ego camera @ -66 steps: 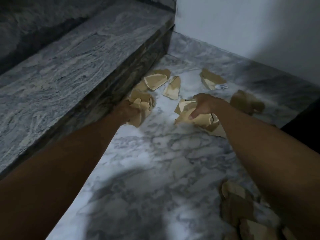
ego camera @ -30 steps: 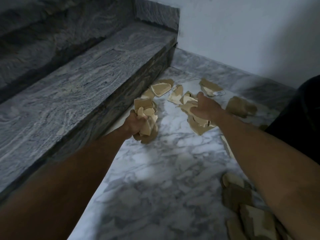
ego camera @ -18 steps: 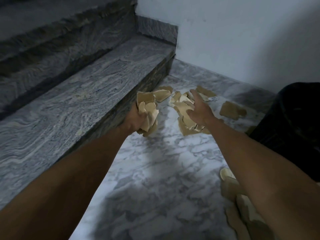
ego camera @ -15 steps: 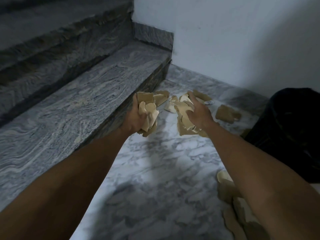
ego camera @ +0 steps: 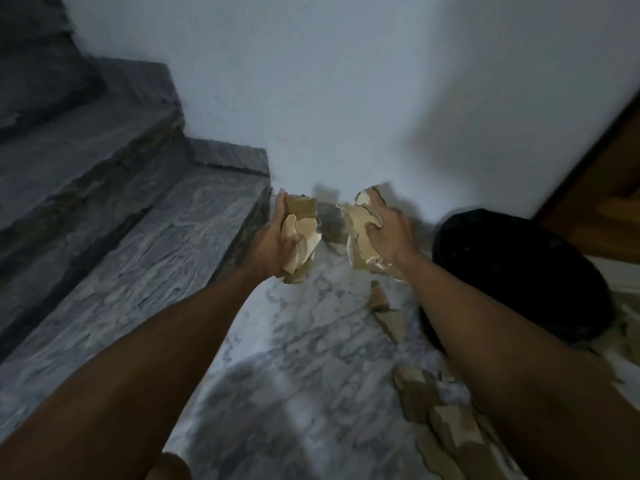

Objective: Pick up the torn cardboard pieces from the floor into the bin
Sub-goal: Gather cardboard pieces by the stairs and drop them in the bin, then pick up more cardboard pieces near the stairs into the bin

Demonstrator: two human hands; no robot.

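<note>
We see left hand fingers clamped on cardboard wad, long axis upright, right hand fingers gripping upright cardboard stack, bin just right

Floor open centre (step left, bin right).

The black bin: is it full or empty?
Cannot tell. The black bin shows only a dark inside; no cardboard is visible in it.
</note>
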